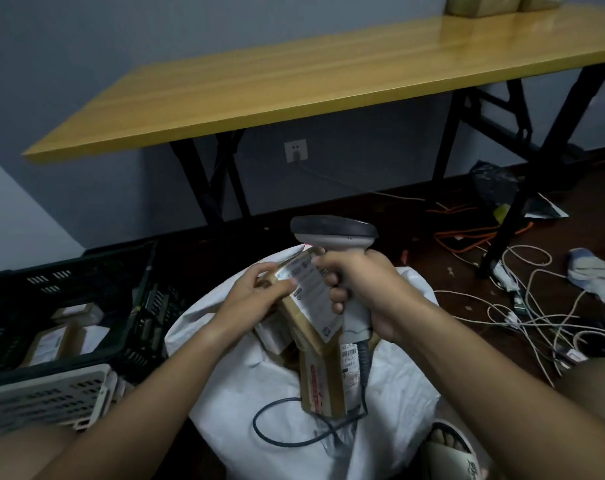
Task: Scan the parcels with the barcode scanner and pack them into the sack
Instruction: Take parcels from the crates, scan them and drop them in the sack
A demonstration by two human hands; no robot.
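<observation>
Above the white sack point(391, 386), your right hand point(360, 289) grips the barcode scanner point(332, 233) handle while your left hand point(259, 296) holds the labelled parcel point(311, 306) just beneath its head.

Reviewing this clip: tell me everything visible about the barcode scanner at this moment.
The barcode scanner is a handheld gun type in light grey plastic with a darker grey top on its wide head. The right hand grips its handle, fingers curled round it. Its head points left over the label of the parcel held by the left hand; a faint red glow shows at its nose. A dark cable runs from the handle's base and loops over the white sack.
</observation>
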